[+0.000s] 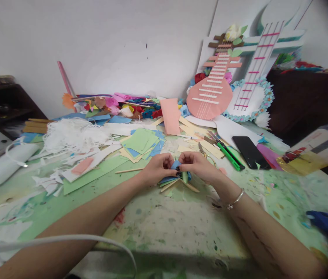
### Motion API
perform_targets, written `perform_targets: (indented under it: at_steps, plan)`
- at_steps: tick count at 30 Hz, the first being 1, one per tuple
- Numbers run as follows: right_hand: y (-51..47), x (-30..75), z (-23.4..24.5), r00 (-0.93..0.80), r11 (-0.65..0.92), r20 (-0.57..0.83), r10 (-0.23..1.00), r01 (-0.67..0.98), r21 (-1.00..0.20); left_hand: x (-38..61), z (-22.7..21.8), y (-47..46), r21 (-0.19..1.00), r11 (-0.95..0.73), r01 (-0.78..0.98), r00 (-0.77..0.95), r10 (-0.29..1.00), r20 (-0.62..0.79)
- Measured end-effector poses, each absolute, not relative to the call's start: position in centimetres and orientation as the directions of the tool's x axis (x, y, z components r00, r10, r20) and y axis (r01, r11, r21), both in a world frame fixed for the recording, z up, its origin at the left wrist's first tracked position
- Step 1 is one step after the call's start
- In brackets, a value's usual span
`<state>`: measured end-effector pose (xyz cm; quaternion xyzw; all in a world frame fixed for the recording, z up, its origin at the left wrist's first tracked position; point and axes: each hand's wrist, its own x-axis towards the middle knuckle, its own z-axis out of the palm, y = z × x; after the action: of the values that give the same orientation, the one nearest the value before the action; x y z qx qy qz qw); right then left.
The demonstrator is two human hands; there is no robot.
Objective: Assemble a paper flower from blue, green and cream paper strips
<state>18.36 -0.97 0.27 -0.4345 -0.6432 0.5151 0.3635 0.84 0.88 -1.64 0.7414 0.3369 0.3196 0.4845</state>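
My left hand (158,169) and my right hand (196,166) meet at the middle of the table. Their fingertips are pinched together on a small piece of blue paper (176,165). Just under my fingers lie several blue, green and cream paper pieces (170,183), some folded or curled; my hands partly cover them. A thin wooden stick (129,170) lies left of my left hand. Gold-handled scissors (207,155) rest behind my right hand, partly hidden by it. Beyond my left hand is a stack of green, blue and cream paper squares (140,140).
White paper shreds (71,135) are heaped at the left. A green marker (229,155) and a black phone (248,152) lie to the right. Two paper instruments, one pink (210,97), lean on the wall. A white cable (65,239) crosses the front left.
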Motion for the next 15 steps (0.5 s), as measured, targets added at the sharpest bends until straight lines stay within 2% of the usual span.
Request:
perform_targets:
  at_steps: [8,15]
  plan:
    - [-0.86,18.63,0.39,-0.322,0.070,-0.003,0.947,0.214,-0.974,0.96,-1.97,0.82,0.877,-0.405,0.260,0.526,0.821,0.223]
    - [-0.67,18.84,0.30,-0.312,-0.036,-0.076,0.947,0.134,-0.990,0.46,-1.99,1.33,0.985,-0.172,0.026,0.641,0.759,0.115]
